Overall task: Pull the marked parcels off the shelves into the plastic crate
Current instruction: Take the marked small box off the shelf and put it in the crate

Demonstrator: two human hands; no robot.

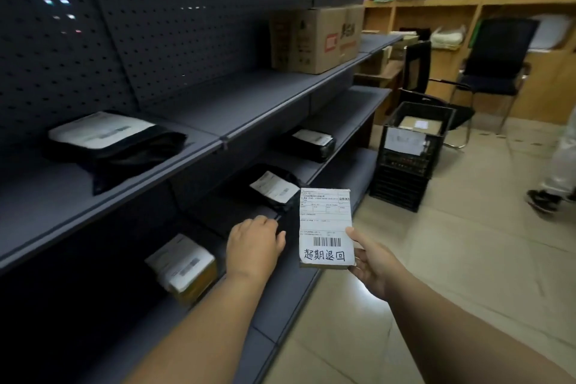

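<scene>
Lower centre: right hand (pixel 371 259) grips a labelled parcel (pixel 325 227) by its right edge, held upright off the shelf (pixel 280 290), long axis vertical, label facing camera, handwriting at bottom. Left hand (pixel 254 243) reaches to a black bag parcel (pixel 274 190), fingers hidden, grip unclear. Black plastic crate (pixel 408 153) centre right on floor

Open tiled floor (pixel 452 259) up to the plastic crate (pixel 414 146), its open top clear, chairs (pixel 495 72) just behind.
</scene>
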